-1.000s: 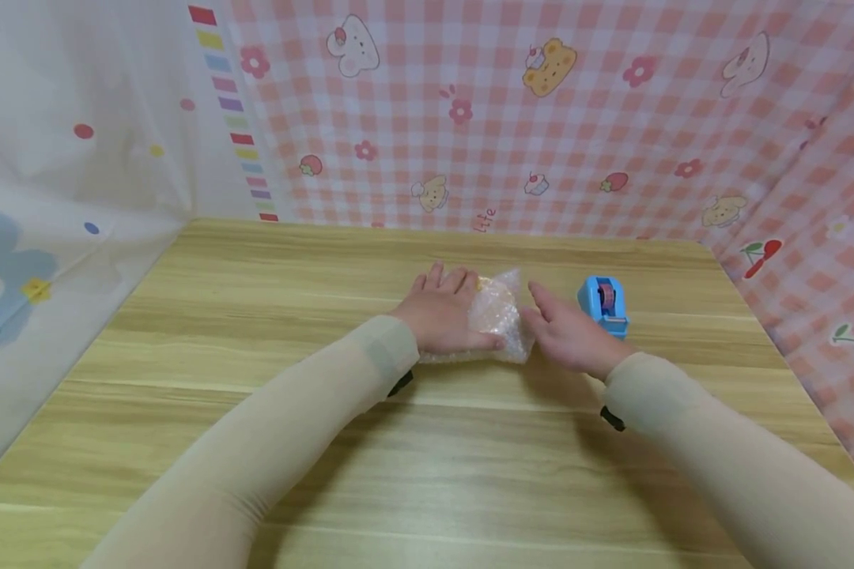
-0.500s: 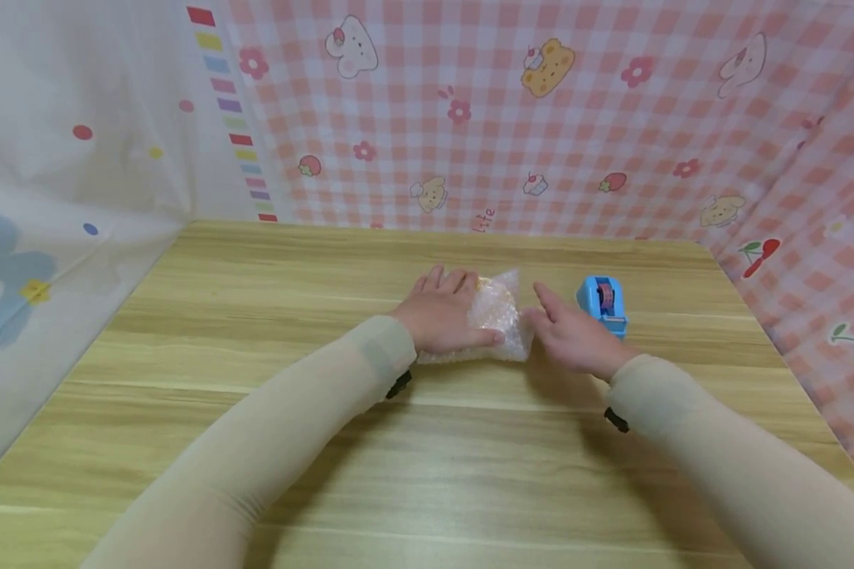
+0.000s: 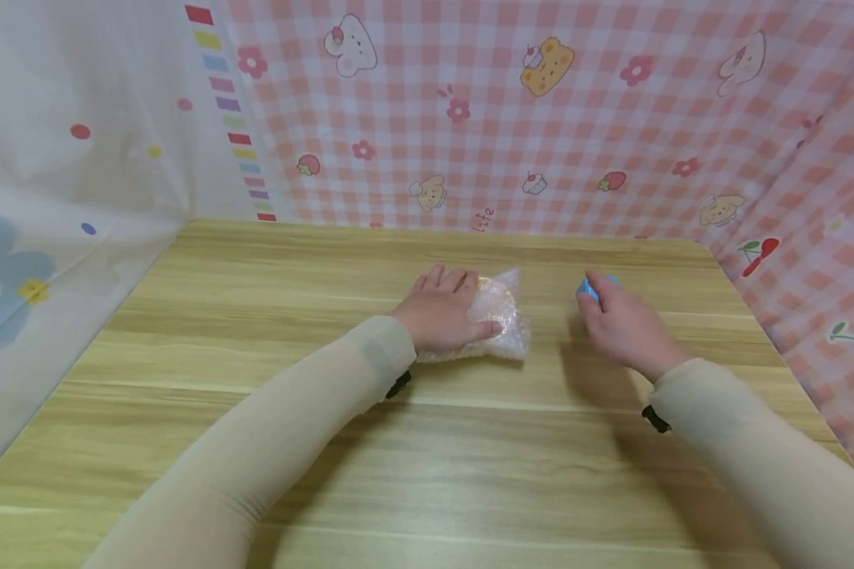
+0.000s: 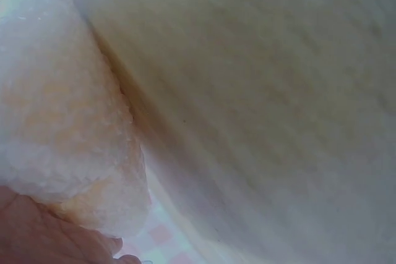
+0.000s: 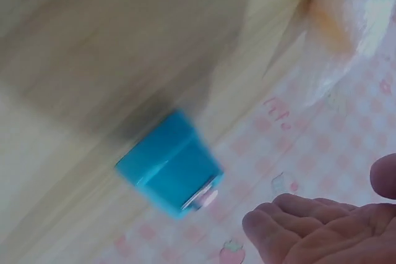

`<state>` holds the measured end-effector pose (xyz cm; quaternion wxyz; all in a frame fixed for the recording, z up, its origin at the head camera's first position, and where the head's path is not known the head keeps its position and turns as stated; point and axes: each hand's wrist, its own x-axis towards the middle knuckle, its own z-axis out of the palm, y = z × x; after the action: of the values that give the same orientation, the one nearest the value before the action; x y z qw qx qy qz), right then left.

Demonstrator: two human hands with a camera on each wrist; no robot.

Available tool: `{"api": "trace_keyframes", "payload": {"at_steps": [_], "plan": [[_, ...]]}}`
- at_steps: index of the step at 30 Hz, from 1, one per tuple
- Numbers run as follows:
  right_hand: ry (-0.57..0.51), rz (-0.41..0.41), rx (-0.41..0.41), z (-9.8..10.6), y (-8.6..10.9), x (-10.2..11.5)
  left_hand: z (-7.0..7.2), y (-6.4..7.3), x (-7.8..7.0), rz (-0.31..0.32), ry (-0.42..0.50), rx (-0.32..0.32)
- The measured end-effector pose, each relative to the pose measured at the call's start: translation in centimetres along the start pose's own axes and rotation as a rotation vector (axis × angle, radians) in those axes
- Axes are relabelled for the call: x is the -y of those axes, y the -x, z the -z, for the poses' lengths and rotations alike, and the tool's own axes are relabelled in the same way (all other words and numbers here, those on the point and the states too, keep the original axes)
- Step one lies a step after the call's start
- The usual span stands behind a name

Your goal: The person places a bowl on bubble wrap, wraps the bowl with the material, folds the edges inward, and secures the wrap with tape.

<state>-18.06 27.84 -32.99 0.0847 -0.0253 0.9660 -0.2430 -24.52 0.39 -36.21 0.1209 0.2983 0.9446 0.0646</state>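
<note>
A parcel of clear bubble wrap [image 3: 504, 310] with something yellowish inside lies near the middle of the table. My left hand [image 3: 441, 318] rests flat on its left part, fingers spread and thumb stretched over the front. In the left wrist view the bubble wrap [image 4: 62, 91] fills the left side above that hand. My right hand [image 3: 629, 330] is over the blue tape dispenser [image 3: 587, 290], hiding most of it in the head view. The right wrist view shows the dispenser [image 5: 173, 162] apart from that hand's extended fingers [image 5: 278, 227], with a pink roll at its top.
The wood-grain table [image 3: 427, 458] runs back to a pink checked cloth [image 3: 427, 118] with cartoon prints. A white cloth [image 3: 78, 182] with dots hangs along the left side, and pink checked cloth continues on the right.
My right hand has moved from beside the parcel's right edge rightward to over the tape dispenser. The left hand stays on the bubble wrap, nearly still.
</note>
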Motion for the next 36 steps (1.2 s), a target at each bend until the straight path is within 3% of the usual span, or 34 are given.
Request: {"api": "trace_keyframes", "payload": {"at_steps": [7,12,23,36], "plan": [[0.112,-0.1,-0.035,1.0,0.0,-2.1,-0.1,0.0,0.1,-0.004,-0.013,0.0],[0.159,-0.147,-0.005,1.5,0.2,-3.0,-0.1,0.0,0.0,-0.004,-0.023,0.001],[0.129,-0.211,0.052,2.0,0.1,-4.7,0.0,0.1,-0.1,0.019,0.007,0.018],[0.119,-0.203,0.096,1.7,-0.8,-5.4,-0.1,-0.1,0.0,0.021,-0.001,0.03]]}}
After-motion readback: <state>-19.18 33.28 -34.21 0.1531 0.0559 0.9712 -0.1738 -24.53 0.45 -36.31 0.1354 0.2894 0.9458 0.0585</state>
